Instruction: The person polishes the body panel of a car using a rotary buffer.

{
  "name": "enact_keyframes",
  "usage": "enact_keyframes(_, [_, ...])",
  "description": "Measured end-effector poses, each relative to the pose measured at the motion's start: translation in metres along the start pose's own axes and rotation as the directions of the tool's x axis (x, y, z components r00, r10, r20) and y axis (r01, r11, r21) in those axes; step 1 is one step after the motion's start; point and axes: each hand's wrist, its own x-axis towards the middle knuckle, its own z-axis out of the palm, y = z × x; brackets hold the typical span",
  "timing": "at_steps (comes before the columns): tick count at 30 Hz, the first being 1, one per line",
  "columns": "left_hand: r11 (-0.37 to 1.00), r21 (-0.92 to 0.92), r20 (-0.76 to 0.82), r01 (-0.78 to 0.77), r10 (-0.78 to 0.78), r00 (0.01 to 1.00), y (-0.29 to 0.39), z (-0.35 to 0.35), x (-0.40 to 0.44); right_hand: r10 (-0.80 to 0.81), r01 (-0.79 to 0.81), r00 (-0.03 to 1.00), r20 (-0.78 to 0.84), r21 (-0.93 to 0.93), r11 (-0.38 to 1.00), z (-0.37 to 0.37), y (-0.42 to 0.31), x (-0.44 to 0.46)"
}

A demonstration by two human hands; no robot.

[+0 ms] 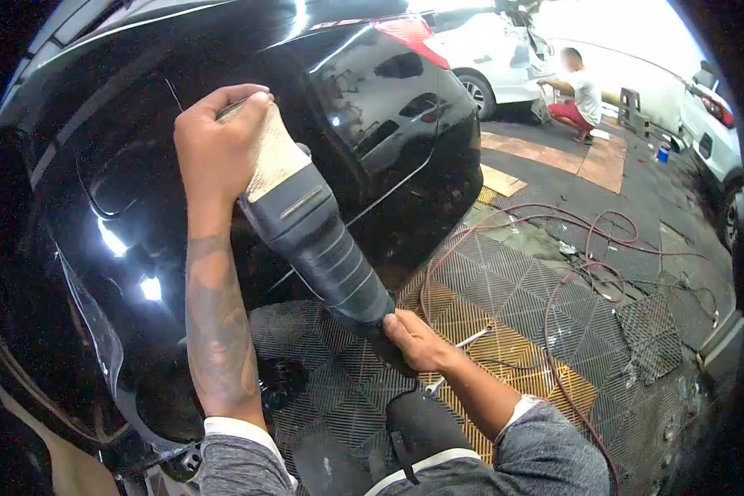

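A car polisher (pixel 326 256) with a black ribbed body slants in front of me beside a glossy black car (pixel 372 116). My left hand (pixel 223 140) is closed over its beige front end, the thumb pressed along the top. Around the narrow rear end wraps my right hand (pixel 417 341), close to my lap. The polisher's underside is hidden, so I cannot tell whether it touches the paint. A dark cord hangs near the rear end.
Red hose (pixel 546 331) loops over the grid floor tiles (pixel 504 281) on my right. A person (pixel 583 95) squats beside a white car (pixel 471 50) at the back. Another white vehicle (pixel 711 136) stands at far right, near a blue can (pixel 663 154).
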Motion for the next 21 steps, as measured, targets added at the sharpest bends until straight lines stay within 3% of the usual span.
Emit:
enact_keyframes(2, [1.0,-0.01,0.019,0.013,-0.012,1.0,-0.002,0.002,0.002,0.03,-0.028,0.998,-0.049,0.049,0.998,0.01,0.002,0.001])
enact_keyframes(4, [0.997,0.074,0.027,-0.025,0.023,0.999,-0.003,-0.006,-0.003,-0.044,0.047,0.996,-0.071,0.036,0.998,0.024,0.008,0.0])
enact_keyframes(7, [0.997,0.065,0.023,-0.048,0.046,0.999,-0.005,-0.033,-0.02,-0.072,0.071,0.997,0.01,0.052,0.996,0.042,0.037,0.006])
enact_keyframes(12, [0.992,0.122,-0.023,-0.031,0.034,0.999,0.0,-0.09,-0.051,-0.127,0.131,0.989,0.074,-0.043,0.99,0.083,0.007,0.009])
enact_keyframes(14, [0.999,0.016,-0.069,-0.044,0.045,0.997,-0.006,-0.114,-0.06,-0.01,0.024,0.99,0.14,-0.097,0.995,0.097,-0.019,0.013])
enact_keyframes(18, [0.981,0.169,-0.066,-0.093,0.105,0.992,-0.008,-0.163,-0.077,-0.119,0.129,0.976,0.182,-0.043,0.991,0.119,-0.004,0.025])
enact_keyframes(21, [0.999,0.037,-0.121,0.038,-0.034,0.992,-0.013,-0.188,-0.088,-0.074,0.089,0.945,0.318,-0.031,0.996,0.118,-0.014,0.025])
